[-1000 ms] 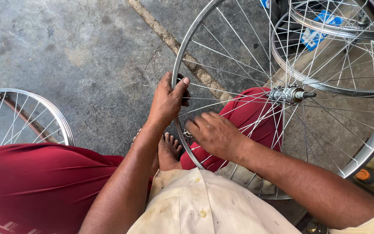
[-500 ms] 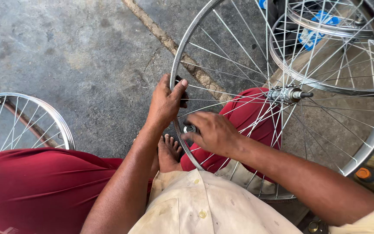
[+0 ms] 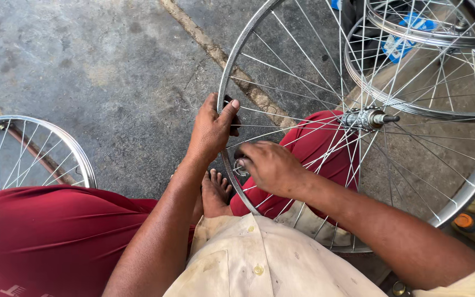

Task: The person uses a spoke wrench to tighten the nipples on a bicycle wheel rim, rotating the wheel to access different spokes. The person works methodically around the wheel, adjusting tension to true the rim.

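Observation:
A large spoked bicycle wheel stands on edge over my lap, its metal hub right of centre. My left hand grips the wheel's rim at its left side, thumb hooked over the inside. My right hand sits just below and to the right, fingers closed on a small round metal tool pressed against the rim at a spoke end. My bare foot rests under both hands, between my red-trousered legs.
A second spoked wheel lies at the left on the concrete floor. Another rim lies behind the held wheel at top right, near a blue-and-white packet. An orange-capped object sits at the lower right.
My right hand has slid a little left and down along the rim, bringing the small tool against it. The left hand keeps its hold on the rim.

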